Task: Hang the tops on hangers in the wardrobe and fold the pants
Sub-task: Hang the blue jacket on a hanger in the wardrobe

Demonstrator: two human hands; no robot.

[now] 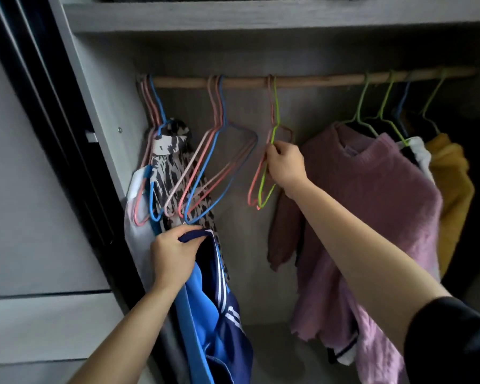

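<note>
I face an open wardrobe with a wooden rail (316, 79). My left hand (172, 256) grips the collar of a blue top (214, 314) with navy panels and white stripes, which hangs down from it. My right hand (286, 164) pinches the shoulder of an empty green hanger (266, 187) that still hooks on the rail beside a pink hanger (254, 187). Several empty pink and blue hangers (214, 167) hang to the left.
A black-and-white patterned garment (172, 151) hangs at the far left. A pink sweater (372, 206), a white top (419, 151) and a mustard top (452, 189) hang on green hangers at the right. A shelf (261, 15) runs above. The door frame (39, 134) stands left.
</note>
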